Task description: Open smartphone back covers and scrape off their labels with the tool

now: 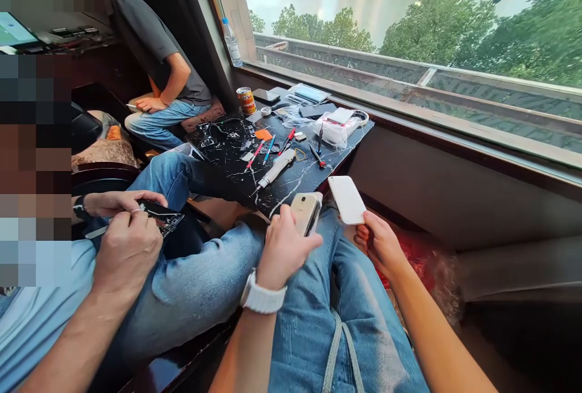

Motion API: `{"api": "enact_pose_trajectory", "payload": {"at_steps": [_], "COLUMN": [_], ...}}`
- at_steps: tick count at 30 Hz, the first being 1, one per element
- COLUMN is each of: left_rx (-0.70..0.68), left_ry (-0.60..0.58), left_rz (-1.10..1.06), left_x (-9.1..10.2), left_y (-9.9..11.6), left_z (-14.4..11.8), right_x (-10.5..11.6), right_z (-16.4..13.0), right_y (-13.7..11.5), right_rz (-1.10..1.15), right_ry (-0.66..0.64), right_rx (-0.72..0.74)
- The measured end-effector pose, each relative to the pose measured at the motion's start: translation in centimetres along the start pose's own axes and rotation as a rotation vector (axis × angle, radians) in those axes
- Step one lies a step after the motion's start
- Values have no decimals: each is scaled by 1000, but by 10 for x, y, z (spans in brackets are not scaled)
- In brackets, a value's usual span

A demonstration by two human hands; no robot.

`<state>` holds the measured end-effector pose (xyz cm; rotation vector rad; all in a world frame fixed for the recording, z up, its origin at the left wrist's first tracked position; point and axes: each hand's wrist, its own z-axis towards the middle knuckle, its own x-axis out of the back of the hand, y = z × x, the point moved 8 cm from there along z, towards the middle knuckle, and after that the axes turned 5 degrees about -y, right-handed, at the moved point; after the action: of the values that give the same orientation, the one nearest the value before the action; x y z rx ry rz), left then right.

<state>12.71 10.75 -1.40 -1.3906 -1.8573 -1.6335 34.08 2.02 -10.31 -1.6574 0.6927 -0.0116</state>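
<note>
Black marble table (291, 184) at my 12 o'clock. On it: orange can (246, 100) toward 11, electric screwdriver (275, 170) near the front edge, red and blue pens just beside it. Water bottle (232, 42) on the sill at 11. Co-worker's dismantled phone (162, 217) at 9.

Two phones (305, 211) (347, 199); one can (246, 100); one bottle (232, 41)

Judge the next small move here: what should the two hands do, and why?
Probably set the white panel on the black marble table: the right hand holds it apart from the gold phone gripped in the left hand, and tools such as the electric screwdriver lie within reach.
</note>
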Motion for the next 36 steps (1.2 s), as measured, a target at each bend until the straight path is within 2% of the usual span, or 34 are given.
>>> {"api": "enact_pose_trajectory", "payload": {"at_steps": [2, 4, 6, 9, 12, 15, 17, 19, 21, 24, 25, 26, 28, 31, 33, 34, 36], "left_rx": [-52, -89, -21, 112, 162, 181, 177, 120, 35, -57, -71, -76, -53, 46, 143, 189, 244], "left_ry": [-197, -461, -622, -655, -647, -606, -557, -486, -420, -363, -351, -348, -385, -526, -572, -554, -429], "left_rz": [-437, -863, -1146, -1387, -1484, -1455, -1398, -1278, -1087, -733, -617, -511, -378, -456, -583, -620, -628], "left_x": [-19, -45, -69, -95, -108, -112, -112, -110, -108, -109, -111, -112, -118, -128, -128, -125, -110], "left_y": [-15, -23, -35, -50, -55, -59, -64, -68, -70, -70, -71, -71, -76, -91, -104, -110, -123], "left_z": [-27, -61, -95, -131, -148, -151, -147, -141, -135, -135, -138, -141, -150, -164, -169, -168, -164], "right_x": [-18, -40, -63, -94, -112, -112, -99, -82, -66, -54, -52, -48, -38, -29, -26, -25, -25], "right_z": [8, 15, 21, 33, 47, 52, 37, 3, -48, -131, -154, -172, -199, -218, -218, -215, -205], "right_y": [-1, 0, 5, 17, 26, 19, 6, -3, 1, 33, 46, 58, 90, 128, 138, 140, 141], "right_rz": [-34, -75, -126, -248, -445, -616, -666, -660, -611, -476, -359, -273, -94, 81, 97, 85, 28], "right_ry": [-54, -101, -127, -133, -117, -109, -100, -98, -130, -244, -277, -259, -208, -190, -238, -274, -358], "right_rx": [-19, -27, -18, -19, -49, -62, -51, -47, -84, -177, -195, -183, -261, -387, -410, -421, -453]}}
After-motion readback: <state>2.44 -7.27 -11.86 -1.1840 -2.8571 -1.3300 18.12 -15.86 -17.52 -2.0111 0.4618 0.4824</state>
